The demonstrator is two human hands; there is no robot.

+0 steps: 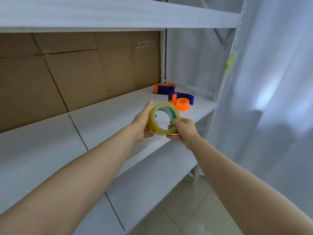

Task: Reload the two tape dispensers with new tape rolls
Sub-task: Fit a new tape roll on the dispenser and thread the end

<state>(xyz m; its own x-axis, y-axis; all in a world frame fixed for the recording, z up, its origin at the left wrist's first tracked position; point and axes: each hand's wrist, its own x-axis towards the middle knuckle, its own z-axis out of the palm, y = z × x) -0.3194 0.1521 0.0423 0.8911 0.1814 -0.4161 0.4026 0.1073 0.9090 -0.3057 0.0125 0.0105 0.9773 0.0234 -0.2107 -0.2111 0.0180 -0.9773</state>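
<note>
Yellowish tape roll (163, 118) upright (airborne); two orange-blue dispensers (172, 95) beyond.

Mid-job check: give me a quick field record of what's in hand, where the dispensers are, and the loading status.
held item: yellowish clear tape roll, above the shelf edge
left hand: cups the roll's left side
right hand: pinches the roll's lower right rim
near dispenser: orange and blue, on white shelf, orange hub bare
far dispenser: behind it, near the shelf's back corner
backing: cardboard behind shelf
status: roll not yet mounted
</note>
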